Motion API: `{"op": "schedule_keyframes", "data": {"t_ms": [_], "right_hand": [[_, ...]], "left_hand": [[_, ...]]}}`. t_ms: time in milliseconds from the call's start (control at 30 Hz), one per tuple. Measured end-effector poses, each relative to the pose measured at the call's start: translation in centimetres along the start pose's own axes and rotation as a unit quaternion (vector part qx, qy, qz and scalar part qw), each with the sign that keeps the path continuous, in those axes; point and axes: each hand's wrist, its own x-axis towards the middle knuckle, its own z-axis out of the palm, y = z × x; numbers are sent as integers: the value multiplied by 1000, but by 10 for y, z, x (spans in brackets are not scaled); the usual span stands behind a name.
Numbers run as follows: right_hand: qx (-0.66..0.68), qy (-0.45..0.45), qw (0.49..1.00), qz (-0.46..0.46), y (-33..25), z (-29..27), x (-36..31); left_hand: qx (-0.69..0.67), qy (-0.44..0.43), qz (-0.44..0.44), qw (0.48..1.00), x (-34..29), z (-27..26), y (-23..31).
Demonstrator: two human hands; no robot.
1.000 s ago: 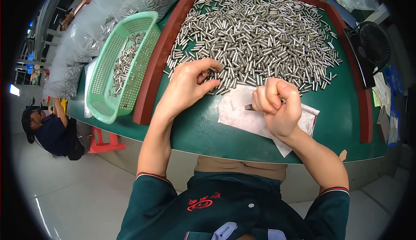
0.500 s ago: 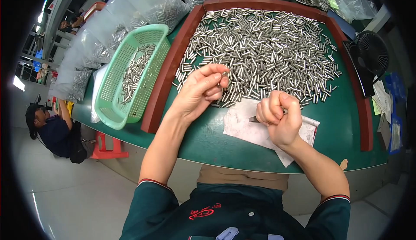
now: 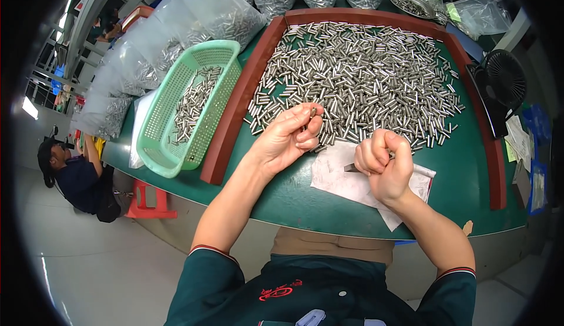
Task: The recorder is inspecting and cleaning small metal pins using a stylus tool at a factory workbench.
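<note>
My left hand (image 3: pixel 289 136) is held over the near edge of a wide pile of small shiny metal pins (image 3: pixel 364 79). Its thumb and forefinger pinch one metal pin (image 3: pixel 314 112), and the other fingers curl under. To the right, my right hand (image 3: pixel 386 166) is closed around a slim dark tool (image 3: pixel 351 168); only its flat, dark end sticks out toward the left, and the rest is hidden in the fist. Beneath this hand a stained white cloth (image 3: pixel 332 176) lies on the green tabletop (image 3: pixel 282 205).
A dark red raised border (image 3: pixel 226 132) frames the pile. Left of it stands a green perforated basket (image 3: pixel 154 149) holding more pins. Clear bags of pins (image 3: pixel 226 17) line the back and left. A black fan (image 3: pixel 502 79) stands right. Another person (image 3: pixel 76 173) sits far left.
The whole view has shifted slightly. My left hand, still pinching the pin, has come a little to the right, closer to my right hand. My right hand keeps its grip on the dark tool.
</note>
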Motion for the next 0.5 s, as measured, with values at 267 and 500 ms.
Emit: {"op": "schedule_keyframes", "data": {"t_ms": [267, 500], "right_hand": [[0, 5, 1000, 4, -1, 0, 0], [1, 5, 1000, 8, 0, 1, -2]], "left_hand": [[29, -6, 2, 1000, 0, 3, -1], [37, -4, -1, 999, -3, 3, -3]]}}
